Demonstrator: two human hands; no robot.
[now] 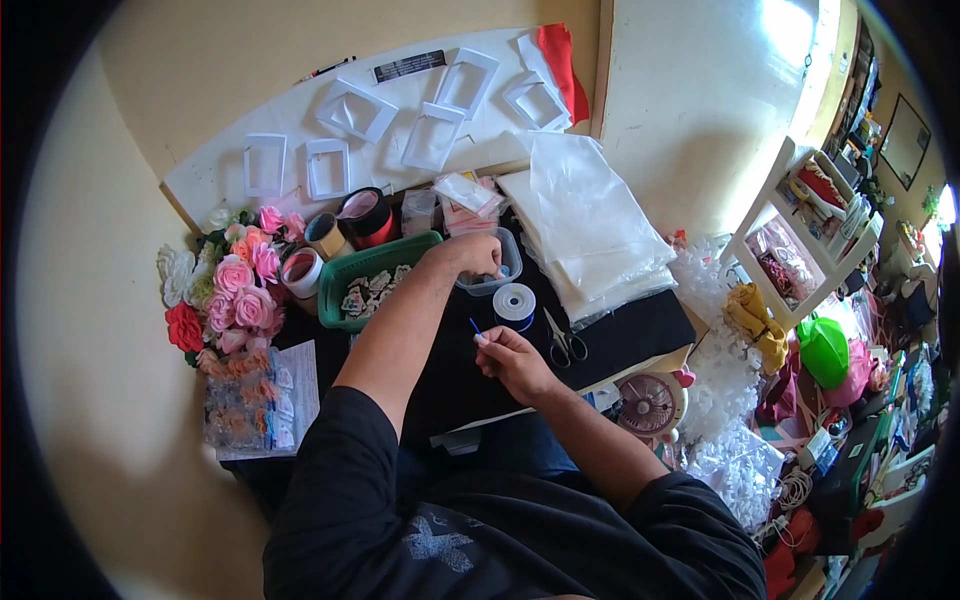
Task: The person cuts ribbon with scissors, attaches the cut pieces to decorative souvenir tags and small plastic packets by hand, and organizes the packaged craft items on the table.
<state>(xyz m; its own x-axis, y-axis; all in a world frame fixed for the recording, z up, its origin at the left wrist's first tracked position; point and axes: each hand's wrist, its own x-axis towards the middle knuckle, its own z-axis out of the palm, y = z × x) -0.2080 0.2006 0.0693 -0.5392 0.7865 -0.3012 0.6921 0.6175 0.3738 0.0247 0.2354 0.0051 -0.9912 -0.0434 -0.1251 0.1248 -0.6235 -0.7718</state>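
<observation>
My left hand [474, 256] reaches into a clear plastic tub [519, 256], fingers bent down and pressed together over its contents; what they pinch is hidden. Closer to me, my right hand [512, 362] pinches a short, thin blue strip [474, 325] between thumb and fingertips, and it points up and left. A white spool [514, 300] with blue around its lower edge stands just beyond the right hand. To its right lies a pair of scissors [566, 343] with dark handles. Left of the tub, under my left forearm, a green basket [331, 306] holds several small pale printed pieces [372, 292].
A stack of clear plastic sheets [590, 215] lies at the back right. Artificial flowers [238, 285] and bagged small pieces [240, 400] fill the left side. Rolls of tape [325, 237] stand behind the basket. White paper frames [355, 108] lean at the back. A small fan [650, 404] sits right.
</observation>
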